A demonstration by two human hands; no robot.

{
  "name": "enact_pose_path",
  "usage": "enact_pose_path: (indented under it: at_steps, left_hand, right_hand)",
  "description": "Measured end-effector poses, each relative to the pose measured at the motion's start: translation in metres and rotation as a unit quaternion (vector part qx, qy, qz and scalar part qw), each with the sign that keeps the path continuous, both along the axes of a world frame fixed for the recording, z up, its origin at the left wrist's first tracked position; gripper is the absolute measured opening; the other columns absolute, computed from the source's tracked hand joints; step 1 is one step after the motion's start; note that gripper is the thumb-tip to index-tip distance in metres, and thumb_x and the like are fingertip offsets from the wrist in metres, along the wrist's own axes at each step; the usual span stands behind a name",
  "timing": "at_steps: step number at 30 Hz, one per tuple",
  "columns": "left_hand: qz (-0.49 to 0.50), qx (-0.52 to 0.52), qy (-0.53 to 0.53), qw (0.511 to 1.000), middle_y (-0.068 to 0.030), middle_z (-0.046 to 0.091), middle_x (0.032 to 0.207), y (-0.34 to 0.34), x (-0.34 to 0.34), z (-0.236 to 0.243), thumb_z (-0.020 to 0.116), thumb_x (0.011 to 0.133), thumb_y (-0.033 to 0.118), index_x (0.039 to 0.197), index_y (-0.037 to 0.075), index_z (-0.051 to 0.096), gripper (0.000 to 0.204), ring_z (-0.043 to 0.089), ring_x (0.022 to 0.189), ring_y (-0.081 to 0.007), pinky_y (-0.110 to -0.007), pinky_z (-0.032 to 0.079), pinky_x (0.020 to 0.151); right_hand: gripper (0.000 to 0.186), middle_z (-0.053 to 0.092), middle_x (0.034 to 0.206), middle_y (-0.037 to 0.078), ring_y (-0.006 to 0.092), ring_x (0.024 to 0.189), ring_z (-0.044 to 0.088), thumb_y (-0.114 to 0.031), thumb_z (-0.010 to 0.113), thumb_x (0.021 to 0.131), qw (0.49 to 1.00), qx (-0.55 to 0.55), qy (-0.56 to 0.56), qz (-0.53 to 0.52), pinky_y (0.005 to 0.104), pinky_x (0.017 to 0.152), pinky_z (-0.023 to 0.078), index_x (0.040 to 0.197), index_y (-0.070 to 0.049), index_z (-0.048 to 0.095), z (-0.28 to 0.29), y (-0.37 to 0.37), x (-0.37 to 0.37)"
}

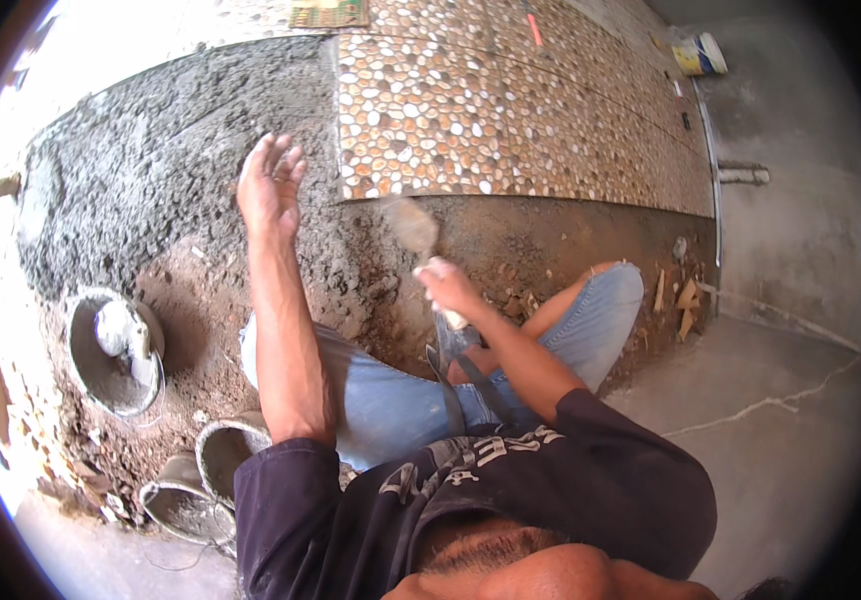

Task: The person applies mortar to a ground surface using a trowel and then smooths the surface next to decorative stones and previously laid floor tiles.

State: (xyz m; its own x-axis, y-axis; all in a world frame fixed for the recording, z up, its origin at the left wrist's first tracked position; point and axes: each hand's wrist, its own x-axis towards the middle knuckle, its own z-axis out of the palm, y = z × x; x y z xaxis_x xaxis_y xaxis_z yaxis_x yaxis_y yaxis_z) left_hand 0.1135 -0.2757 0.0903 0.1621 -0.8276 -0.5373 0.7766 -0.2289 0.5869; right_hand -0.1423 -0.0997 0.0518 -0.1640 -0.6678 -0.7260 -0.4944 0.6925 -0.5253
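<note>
Dark shirt [511, 490] fills the bottom centre, closest to the lens; blue jeans [391, 400] just above it, one knee bent toward the right of centre.

Left arm runs nearly straight up from the lower centre, elbow extended. Left hand [271, 180] at upper left of centre, open, fingers spread and slightly curled, palm turned sideways, holding nothing, hovering over the grey mortar bed [171, 130]. Can't tell if it touches the mortar.

Right arm bent, forearm angled up-left from the shirt. Right hand [448, 287] at centre frame, closed in a fist around the handle of a trowel [413, 226]. Blade points up-left, blurred, with grey mortar on it, just below the lower edge of the pebble tiles [511, 110].

Pebble tiles cover the upper centre and right. Bare brown soil [551, 235] in a strip beneath them. Mortar bed takes the upper left.

Bucket [116, 350] with grey mix at left, on dirt. Two smaller buckets [206, 470] at lower left, beside the shirt. Yellow-white tub [701, 53] at upper right. Wood scraps [686, 300] at right by the concrete floor [771, 400].
</note>
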Motion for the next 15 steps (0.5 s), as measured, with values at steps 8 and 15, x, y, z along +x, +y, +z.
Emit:
enact_pose_path:
  at_steps: [8, 15]
  left_hand:
    - [-0.005, -0.011, 0.021, 1.0, -0.0152, 0.06, 0.112, 0.002, -0.004, 0.003, 0.05, 0.098, 0.021, 0.122, -0.001, 0.05, 0.033, 0.062, 0.093, -0.024, -0.035, 0.052, 0.078]
    - [-0.011, -0.018, 0.027, 0.999, -0.0174, 0.06, 0.114, 0.003, -0.007, 0.008, 0.049, 0.098, 0.021, 0.123, -0.003, 0.05, 0.034, 0.061, 0.093, -0.0243, -0.034, 0.052, 0.078]
  right_hand:
    - [0.03, 0.051, 0.074, 0.009, 0.022, 0.051, 0.055, -0.028, 0.052, 0.091, 0.94, -0.016, -0.013, -0.342, 0.0393, 0.043, 0.049, 0.105, -0.002, 0.046, -0.009, -0.004, -0.1]
    - [0.035, 0.063, 0.081, 0.024, 0.0339, 0.069, 0.066, -0.026, 0.051, 0.089, 0.928, -0.04, 0.263, 0.261, 0.0448, 0.06, 0.054, 0.086, 0.007, 0.062, -0.043, -0.008, -0.097]
